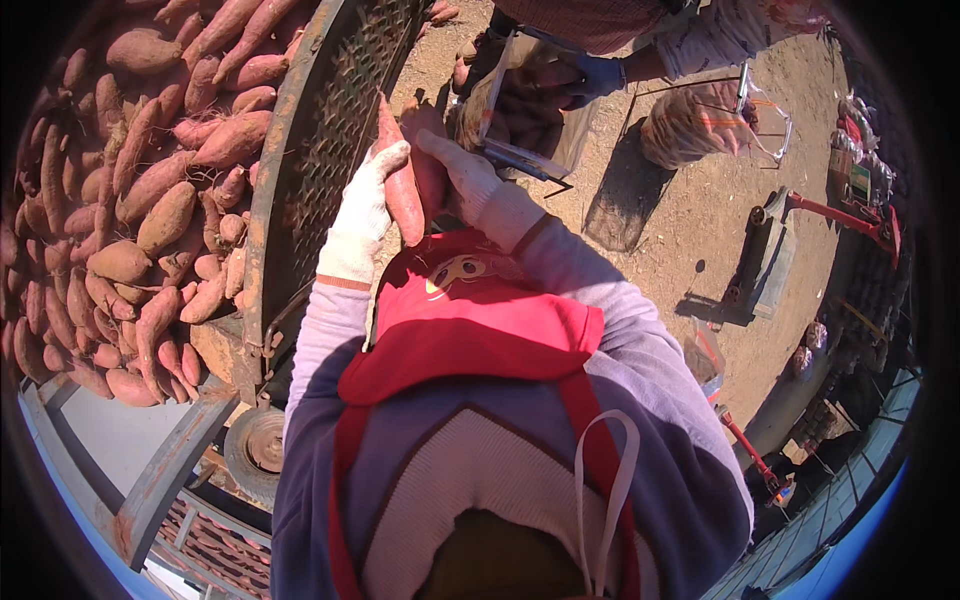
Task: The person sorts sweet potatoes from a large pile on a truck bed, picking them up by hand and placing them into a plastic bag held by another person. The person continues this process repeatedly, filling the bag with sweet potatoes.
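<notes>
Both my hands wear white knit gloves and are raised in front of my red apron (465, 315). My left hand (366, 193) grips a long, tapered sweet potato (403, 184), its thin tip pointing away from me. A second, darker sweet potato (429, 169) is in my right hand (469, 178), side by side with the first. Just beyond my right hand stands a clear plastic bag (495, 97) on a metal frame, part filled with sweet potatoes (529, 120). The undersides of both held roots are hidden.
At left, a big heap of sweet potatoes (161, 210) lies behind the rusty metal side (274, 165) of a trailer. A co-worker's blue-gloved hand (596, 79) reaches into the framed bag. Further right are a full bag (694, 127) and a platform scale (772, 270) with a red post.
</notes>
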`<move>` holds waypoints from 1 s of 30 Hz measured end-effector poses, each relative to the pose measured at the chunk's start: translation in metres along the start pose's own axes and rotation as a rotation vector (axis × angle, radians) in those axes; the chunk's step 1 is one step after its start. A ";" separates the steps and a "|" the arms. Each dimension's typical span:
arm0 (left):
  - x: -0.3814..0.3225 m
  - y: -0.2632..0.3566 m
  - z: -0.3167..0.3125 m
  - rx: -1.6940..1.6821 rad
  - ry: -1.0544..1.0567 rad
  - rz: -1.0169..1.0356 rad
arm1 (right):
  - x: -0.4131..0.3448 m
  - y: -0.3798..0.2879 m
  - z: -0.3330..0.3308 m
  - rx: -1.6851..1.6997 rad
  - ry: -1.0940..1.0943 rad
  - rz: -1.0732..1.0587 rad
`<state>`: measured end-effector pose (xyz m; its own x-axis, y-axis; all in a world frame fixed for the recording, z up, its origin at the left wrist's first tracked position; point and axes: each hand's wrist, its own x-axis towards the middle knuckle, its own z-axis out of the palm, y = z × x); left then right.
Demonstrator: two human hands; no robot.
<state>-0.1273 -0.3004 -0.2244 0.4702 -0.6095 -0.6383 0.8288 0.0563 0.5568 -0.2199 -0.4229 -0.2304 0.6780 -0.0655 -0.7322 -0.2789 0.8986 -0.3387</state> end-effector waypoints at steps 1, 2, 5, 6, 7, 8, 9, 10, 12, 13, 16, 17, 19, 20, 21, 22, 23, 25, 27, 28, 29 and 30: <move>0.006 -0.008 0.002 -0.011 -0.008 -0.076 | -0.001 0.004 -0.013 0.056 0.111 0.022; 0.025 -0.011 0.008 0.042 0.049 -0.259 | -0.001 0.006 -0.027 0.114 0.179 0.032; 0.056 -0.035 0.036 0.169 -0.022 -0.366 | 0.000 0.001 -0.066 0.309 0.240 -0.009; 0.072 -0.036 0.047 0.277 -0.041 -0.440 | 0.001 -0.004 -0.079 0.378 0.273 -0.023; 0.085 -0.043 0.062 0.269 -0.166 -0.422 | 0.002 -0.011 -0.092 0.426 0.173 -0.069; 0.097 -0.046 0.076 0.341 -0.168 -0.421 | 0.002 -0.020 -0.106 0.473 0.107 -0.104; 0.108 -0.050 0.088 0.394 -0.196 -0.406 | 0.002 -0.030 -0.119 0.519 -0.022 -0.148; 0.123 -0.052 0.104 0.486 -0.142 -0.447 | 0.005 -0.043 -0.131 0.491 0.077 -0.131; 0.140 -0.055 0.125 0.903 -0.012 -0.278 | 0.004 -0.054 -0.151 0.334 0.261 -0.124; 0.142 -0.054 0.129 1.063 0.018 -0.200 | 0.002 -0.056 -0.159 0.308 0.297 -0.090; 0.128 -0.042 0.125 1.269 0.048 -0.077 | -0.003 -0.055 -0.177 0.222 0.336 -0.089; 0.112 -0.037 0.115 1.162 0.056 -0.032 | -0.005 -0.054 -0.181 0.187 0.333 -0.111; 0.072 -0.022 0.093 0.913 0.033 -0.093 | -0.005 -0.051 -0.184 0.196 0.369 -0.062; 0.049 -0.013 0.082 0.903 0.062 -0.097 | -0.006 -0.050 -0.183 0.171 0.276 -0.047; 0.024 -0.004 0.071 0.881 0.113 -0.109 | -0.004 -0.049 -0.180 0.149 0.246 -0.035; 0.001 0.010 0.059 0.923 0.081 -0.072 | 0.001 -0.050 -0.172 0.132 0.088 0.017; -0.025 0.024 0.045 0.970 0.056 -0.042 | 0.004 -0.051 -0.162 0.134 0.146 0.044; -0.076 0.048 0.018 1.027 0.140 0.081 | 0.015 -0.056 -0.132 0.035 0.074 0.093; -0.120 0.077 -0.016 0.982 0.244 0.433 | 0.027 -0.061 -0.086 -0.003 0.023 0.119; -0.139 0.097 -0.038 1.007 0.331 0.600 | 0.028 -0.062 -0.060 -0.044 -0.009 0.113; -0.157 0.115 -0.061 1.115 0.542 0.848 | 0.031 -0.064 -0.032 -0.068 -0.115 0.118; -0.169 0.135 -0.085 1.184 0.878 0.971 | 0.031 -0.065 -0.003 -0.109 -0.225 0.108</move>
<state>-0.0689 -0.1228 -0.0860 0.9535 -0.1188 0.2770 -0.2804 -0.6866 0.6708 -0.1834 -0.4844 -0.2332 0.7710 0.1373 -0.6218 -0.4211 0.8425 -0.3360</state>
